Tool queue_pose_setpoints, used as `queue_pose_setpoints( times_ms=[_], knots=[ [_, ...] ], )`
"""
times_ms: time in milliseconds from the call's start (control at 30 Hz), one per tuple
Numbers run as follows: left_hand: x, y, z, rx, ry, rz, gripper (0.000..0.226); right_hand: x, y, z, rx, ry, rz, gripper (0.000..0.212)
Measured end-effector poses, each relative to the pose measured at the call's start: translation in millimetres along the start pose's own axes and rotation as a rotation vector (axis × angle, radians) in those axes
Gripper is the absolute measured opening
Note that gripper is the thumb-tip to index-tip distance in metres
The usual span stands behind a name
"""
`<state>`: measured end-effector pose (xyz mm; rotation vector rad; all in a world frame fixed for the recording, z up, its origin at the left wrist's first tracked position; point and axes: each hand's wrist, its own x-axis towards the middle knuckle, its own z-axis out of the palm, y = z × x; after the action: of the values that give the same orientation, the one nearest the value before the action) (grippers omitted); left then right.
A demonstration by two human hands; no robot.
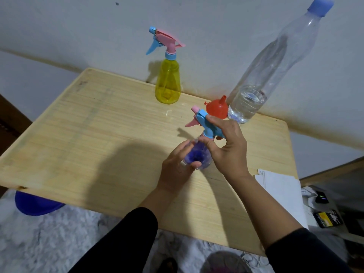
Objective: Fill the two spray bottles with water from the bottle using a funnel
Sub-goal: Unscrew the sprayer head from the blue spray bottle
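Wooden table (98,134), papers (279,186), blue basin (33,203)

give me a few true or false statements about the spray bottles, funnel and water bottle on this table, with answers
1. The yellow spray bottle stands alone at the far edge of the table, untouched. True.
2. The red funnel sits in the neck of the yellow spray bottle. False: it lies on the table, spout up, beside the water bottle.
3. The left hand holds the purple spray bottle by its body. True.
4. The right hand grips the water bottle. False: it is on the blue spray head of the purple bottle.
5. The water bottle is full to the cap. False: water fills only its lower part.
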<state>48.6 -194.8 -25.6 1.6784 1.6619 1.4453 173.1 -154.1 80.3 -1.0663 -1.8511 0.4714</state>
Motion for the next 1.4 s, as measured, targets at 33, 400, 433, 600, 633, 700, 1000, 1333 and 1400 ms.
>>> queue_pose_setpoints(
  times_ms=[33, 400, 433, 600, 633, 700, 1000, 1333, 1400],
  knots=[
    [-0.2, -0.6, -0.4, 0.002, 0.008, 0.019, 0.058, -0.4, -0.6, 0.0, 0.002, 0.001, -0.008, 0.053],
    [-0.7, -3.0, -0.1, 0.082, 0.002, 0.072, 0.060, 0.1, 1.4, -1.7, -0.036, -0.066, -0.094, 0.053],
    [-0.6, -2.1, -0.8, 0.079, 0.001, 0.080, 0.059, -1.0, 1.4, -2.5, -0.044, -0.060, -0.101, 0.050],
    [-0.4, 1.5, -2.1, 0.118, -0.018, 0.055, 0.057, -2.6, -4.3, -5.2, -0.047, -0.084, -0.096, 0.048],
    [-0.4, 2.0, -2.4, 0.115, -0.025, 0.039, 0.058, -2.1, -4.4, -4.5, -0.045, -0.081, -0.096, 0.050],
    [-0.2, 3.0, -3.1, 0.113, -0.030, 0.048, 0.061, -0.9, -2.8, -3.0, -0.045, -0.060, -0.079, 0.054],
    [0.3, 5.3, -4.4, 0.101, -0.043, 0.064, 0.063, -1.1, -4.0, -5.6, -0.040, -0.073, -0.056, 0.054],
    [-0.5, 3.3, -3.2, 0.121, -0.033, 0.083, 0.062, -2.3, -4.0, -6.0, -0.004, -0.077, -0.019, 0.058],
    [-0.5, 1.0, -2.8, 0.135, -0.035, 0.109, 0.058, -2.8, -5.9, -5.8, -0.006, -0.087, -0.028, 0.053]
  ],
)
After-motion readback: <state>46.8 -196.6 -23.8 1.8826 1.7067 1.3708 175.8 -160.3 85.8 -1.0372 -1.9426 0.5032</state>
